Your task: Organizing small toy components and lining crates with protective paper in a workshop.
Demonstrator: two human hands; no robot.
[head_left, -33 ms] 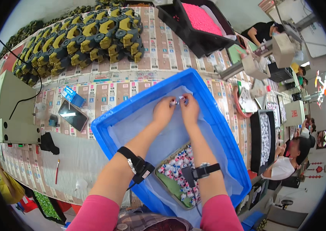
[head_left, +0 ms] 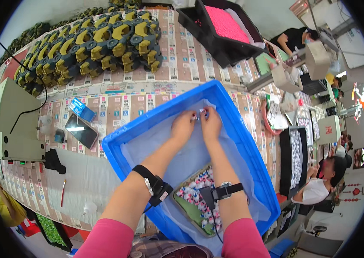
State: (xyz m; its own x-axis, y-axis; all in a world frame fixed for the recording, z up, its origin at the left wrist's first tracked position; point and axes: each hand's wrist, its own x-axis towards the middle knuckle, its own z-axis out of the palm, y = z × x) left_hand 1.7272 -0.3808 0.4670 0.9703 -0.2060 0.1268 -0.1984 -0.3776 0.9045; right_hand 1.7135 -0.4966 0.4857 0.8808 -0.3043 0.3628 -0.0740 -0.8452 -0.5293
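Over the blue bin [head_left: 159, 112], far end: my left hand [head_left: 183, 125] pinches 1 small part [head_left: 194, 117], my right hand [head_left: 211, 124] pinches a 2nd part [head_left: 204, 113]. Fingertips close together; can't tell if the parts touch. Tray [head_left: 192, 211] of pink, white and blue pieces [head_left: 194, 184] sits nearer me, on the pale liner [head_left: 149, 150]. Phone [head_left: 82, 131] lies left of the bin.

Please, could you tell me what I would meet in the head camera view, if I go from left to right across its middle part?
metal box → black cloth → phone → left hand → right hand → black tray
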